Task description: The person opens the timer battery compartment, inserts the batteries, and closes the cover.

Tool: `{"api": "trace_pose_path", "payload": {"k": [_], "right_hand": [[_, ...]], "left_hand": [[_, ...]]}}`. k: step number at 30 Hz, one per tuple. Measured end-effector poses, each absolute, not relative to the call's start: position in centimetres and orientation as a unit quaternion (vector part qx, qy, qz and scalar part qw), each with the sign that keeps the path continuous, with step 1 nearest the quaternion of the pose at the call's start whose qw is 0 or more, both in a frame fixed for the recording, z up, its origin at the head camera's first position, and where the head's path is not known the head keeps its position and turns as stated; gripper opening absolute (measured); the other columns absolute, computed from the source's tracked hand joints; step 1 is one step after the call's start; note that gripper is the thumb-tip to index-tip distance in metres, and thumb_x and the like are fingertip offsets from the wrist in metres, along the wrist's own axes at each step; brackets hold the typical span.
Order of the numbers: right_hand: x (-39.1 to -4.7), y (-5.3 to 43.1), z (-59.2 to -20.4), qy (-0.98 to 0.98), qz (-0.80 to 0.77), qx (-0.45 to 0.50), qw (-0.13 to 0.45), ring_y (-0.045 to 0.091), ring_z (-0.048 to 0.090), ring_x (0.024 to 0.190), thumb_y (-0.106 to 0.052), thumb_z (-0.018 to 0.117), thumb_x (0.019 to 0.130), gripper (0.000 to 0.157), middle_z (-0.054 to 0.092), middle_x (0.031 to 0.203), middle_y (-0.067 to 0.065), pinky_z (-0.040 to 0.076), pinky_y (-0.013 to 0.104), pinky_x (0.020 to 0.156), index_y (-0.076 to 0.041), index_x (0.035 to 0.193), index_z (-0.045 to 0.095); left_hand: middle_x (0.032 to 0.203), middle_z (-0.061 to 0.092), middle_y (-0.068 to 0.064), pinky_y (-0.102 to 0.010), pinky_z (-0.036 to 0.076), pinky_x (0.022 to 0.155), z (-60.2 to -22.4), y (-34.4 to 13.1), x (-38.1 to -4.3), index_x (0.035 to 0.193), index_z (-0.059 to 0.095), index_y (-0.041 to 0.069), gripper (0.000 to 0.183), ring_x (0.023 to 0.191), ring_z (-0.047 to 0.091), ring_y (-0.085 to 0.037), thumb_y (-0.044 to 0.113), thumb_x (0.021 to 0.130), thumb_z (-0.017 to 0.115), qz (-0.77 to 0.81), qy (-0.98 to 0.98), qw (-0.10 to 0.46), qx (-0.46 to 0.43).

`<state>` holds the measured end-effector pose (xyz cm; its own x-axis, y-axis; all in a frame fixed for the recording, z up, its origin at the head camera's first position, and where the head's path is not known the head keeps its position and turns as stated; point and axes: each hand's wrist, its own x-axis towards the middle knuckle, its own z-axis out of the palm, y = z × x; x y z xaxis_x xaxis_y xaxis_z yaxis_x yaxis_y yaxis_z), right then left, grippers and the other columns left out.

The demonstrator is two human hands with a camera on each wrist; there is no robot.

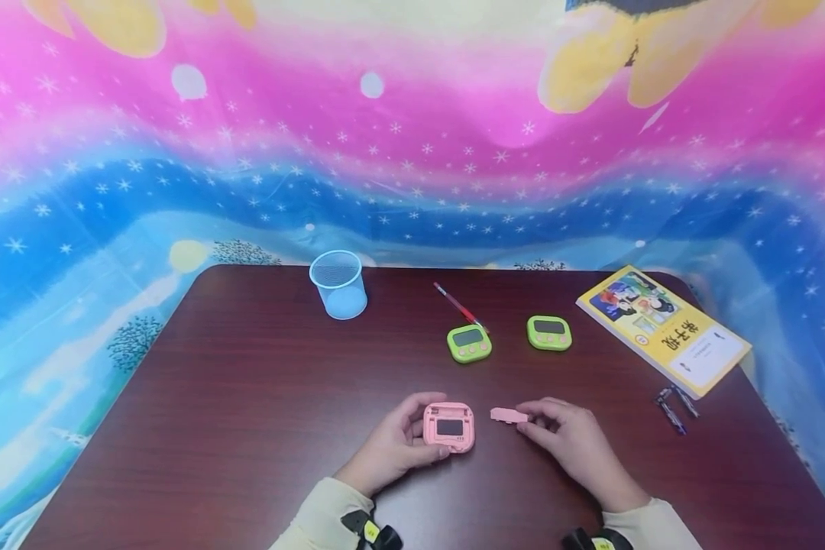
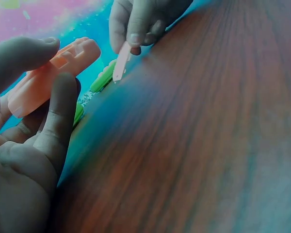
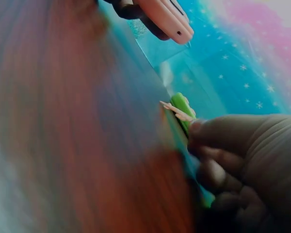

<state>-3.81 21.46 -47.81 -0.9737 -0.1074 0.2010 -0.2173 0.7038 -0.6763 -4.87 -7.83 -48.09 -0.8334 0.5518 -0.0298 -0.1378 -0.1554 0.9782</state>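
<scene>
Left grip (image 1: 400, 443): clamped around one pink, rounded-square plastic device (image 1: 450, 426) above the desk (image 1: 247, 428), recessed face toward the head view. Right grip (image 1: 574, 435): pinching one small pink plastic cover (image 1: 505, 415), near the device but apart. I judge the step as open-compartment work; the next move calls for a steady device. Outward, I count two green plastic timers (image 1: 548, 334), one red pen (image 1: 457, 303), two dark slim cylinders (image 1: 671, 414), one yellow-covered paper book (image 1: 663, 332), one blue mesh cup (image 1: 344, 294).

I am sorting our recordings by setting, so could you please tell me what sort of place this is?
Probably a desk area, perhaps a makeshift filming spot: a dark table with a brightly printed backdrop behind it, and a blue mesh cup and yellow book on top.
</scene>
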Motion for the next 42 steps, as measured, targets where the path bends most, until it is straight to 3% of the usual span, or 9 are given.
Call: {"api": "trace_pose_path", "payload": {"k": [5, 15, 22, 34, 42], "right_hand": [[-4.2, 22.1, -47.7, -0.929, 0.331, 0.130, 0.102, -0.001, 0.048, 0.065, -0.007, 0.088, 0.074, 0.024, 0.060, 0.081, -0.017, 0.042, 0.019, 0.055, -0.021, 0.091, 0.078], [-4.8, 22.6, -47.0, -0.937, 0.324, 0.120, 0.045, 0.002, 0.045, 0.065, -0.012, 0.087, 0.077, 0.021, 0.055, 0.080, -0.015, 0.040, 0.021, 0.055, -0.022, 0.093, 0.078], [-4.8, 22.9, -47.2, -0.933, 0.340, 0.112, 0.038, 0.003, 0.047, 0.065, -0.011, 0.086, 0.077, 0.023, 0.058, 0.082, -0.013, 0.042, 0.022, 0.055, -0.018, 0.098, 0.078], [-3.2, 25.9, -48.2, -0.916, 0.362, 0.058, 0.160, 0.002, 0.049, 0.067, -0.006, 0.086, 0.077, 0.022, 0.061, 0.080, -0.011, 0.040, 0.014, 0.057, -0.016, 0.094, 0.078], [-2.1, 30.7, -47.7, -0.922, 0.309, -0.053, 0.227, -0.006, 0.048, 0.071, -0.009, 0.086, 0.078, 0.022, 0.063, 0.084, -0.008, 0.039, 0.010, 0.062, -0.010, 0.099, 0.078]], "left_hand": [[0.139, 0.051, -0.021, -0.033, 0.058, 0.090, -48.1, -7.9, -4.9, 0.148, 0.037, -0.003, 0.077, 0.112, 0.065, -0.021, -0.012, 0.081, 0.075, 0.734, 0.610, 0.234, 0.185], [0.138, 0.053, -0.021, -0.031, 0.058, 0.091, -47.9, -7.8, -4.9, 0.147, 0.039, 0.000, 0.074, 0.112, 0.064, -0.022, -0.011, 0.082, 0.074, 0.726, 0.622, 0.228, 0.184], [0.133, 0.059, -0.021, -0.031, 0.058, 0.090, -47.9, -7.8, -4.9, 0.146, 0.042, 0.003, 0.073, 0.110, 0.065, -0.023, -0.009, 0.082, 0.075, 0.716, 0.639, 0.221, 0.172], [0.130, 0.061, -0.023, -0.028, 0.058, 0.087, -48.1, -7.6, -4.7, 0.145, 0.043, 0.001, 0.072, 0.103, 0.067, -0.018, -0.009, 0.082, 0.076, 0.721, 0.636, 0.219, 0.168], [0.131, 0.061, -0.025, -0.027, 0.058, 0.087, -48.0, -7.5, -4.8, 0.146, 0.042, 0.001, 0.072, 0.102, 0.068, -0.016, -0.007, 0.083, 0.077, 0.717, 0.634, 0.228, 0.177]]}}
